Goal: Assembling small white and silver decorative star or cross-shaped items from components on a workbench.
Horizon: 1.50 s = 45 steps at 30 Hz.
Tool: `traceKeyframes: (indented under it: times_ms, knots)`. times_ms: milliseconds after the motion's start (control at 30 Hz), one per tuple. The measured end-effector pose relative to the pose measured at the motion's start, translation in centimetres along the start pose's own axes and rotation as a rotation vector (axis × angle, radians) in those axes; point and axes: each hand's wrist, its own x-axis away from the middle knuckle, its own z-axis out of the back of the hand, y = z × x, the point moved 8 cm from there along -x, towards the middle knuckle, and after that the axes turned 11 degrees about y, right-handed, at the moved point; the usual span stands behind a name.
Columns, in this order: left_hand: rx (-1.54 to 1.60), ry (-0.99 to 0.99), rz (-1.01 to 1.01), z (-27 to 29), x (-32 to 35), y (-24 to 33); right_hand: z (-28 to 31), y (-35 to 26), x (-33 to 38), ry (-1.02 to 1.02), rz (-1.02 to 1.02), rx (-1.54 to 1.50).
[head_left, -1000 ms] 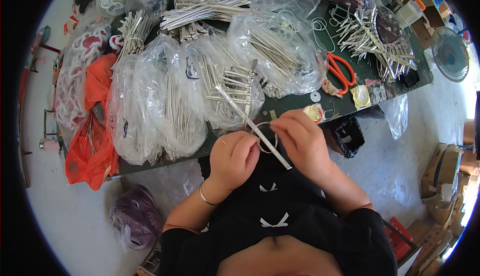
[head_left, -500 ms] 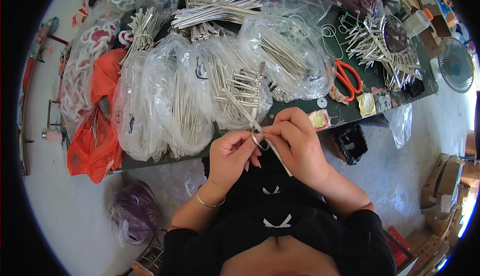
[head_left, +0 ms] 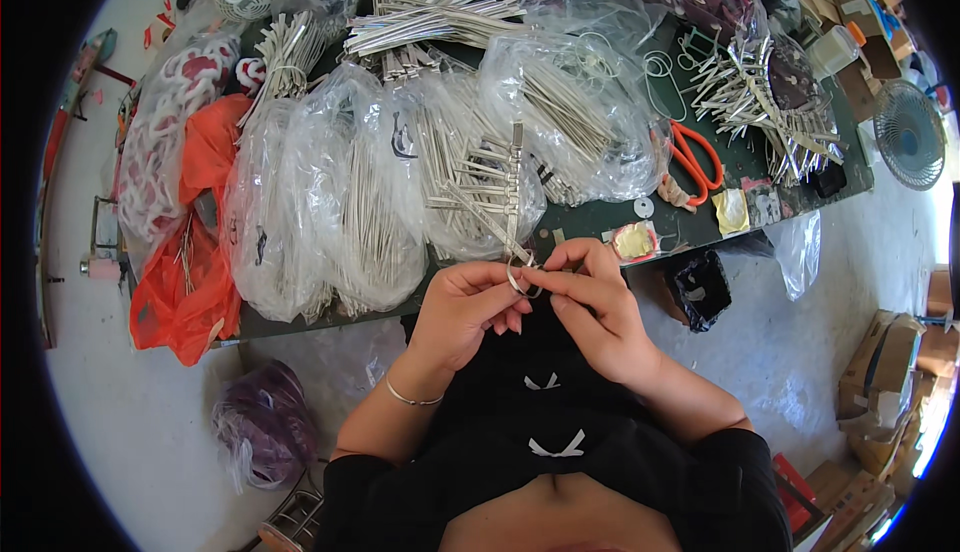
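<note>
A braided band of flat silvery strips (head_left: 514,192) runs down from the bagged bundles to my fingers, with short ends sticking out along its left side. At its lower end a narrow strip makes a small loop (head_left: 514,283). My left hand (head_left: 470,307) is closed, pinching this loop between thumb and fingers. Meeting it from the other side, my right hand (head_left: 597,314) pinches the strip by the loop with thumb and forefinger close together. The exact crossing of the strips there is partly covered by my fingertips.
Clear bags of silvery strips (head_left: 383,242) lie along the dark green table (head_left: 560,224). To the right are orange-handled scissors (head_left: 697,164) and a loose strip bundle (head_left: 765,102). A red bag (head_left: 185,297) hangs over the left edge; a black-lined bin (head_left: 703,292) stands below the table.
The strip tail that stuck out below my right hand no longer shows there. My right fingers have shifted slightly at the loop; my left hand keeps its pinch.
</note>
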Motion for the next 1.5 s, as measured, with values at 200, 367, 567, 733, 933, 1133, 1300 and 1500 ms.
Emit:
traceKeyframes:
  times_ms: [200,367,567,733,933,1133,1300,1500]
  knots:
    - [-0.135,0.003,-0.127,-0.3,-0.1,0.9,0.0,1.3,-2.2,-0.047,-0.151,-0.077]
    - [-0.198,0.003,-0.151,-0.6,0.0,1.2,-2.7,2.2,-3.0,-0.237,-0.533,-0.011]
    - [-0.226,0.039,-0.132,0.1,0.6,1.7,-3.1,4.3,-3.2,-0.182,-0.465,-0.285]
    - [-0.227,0.015,-0.079,1.8,1.1,1.4,-2.1,5.5,-1.9,-0.116,-1.035,-0.719]
    - [-0.174,-0.050,-0.313,0.4,1.5,3.8,-2.3,5.2,-1.5,-0.218,-0.843,-0.599]
    - [0.051,-0.249,0.159,-1.8,0.1,0.2,-1.8,3.2,-1.9,-0.283,-0.756,-0.538]
    - [0.261,-0.409,0.292,-2.8,-0.1,-1.3,-1.4,1.8,-2.6,-0.333,-0.522,-0.401]
    - [0.309,-0.389,0.294,-3.4,-0.2,-2.0,-1.5,2.1,-2.5,-0.354,-0.509,-0.403]
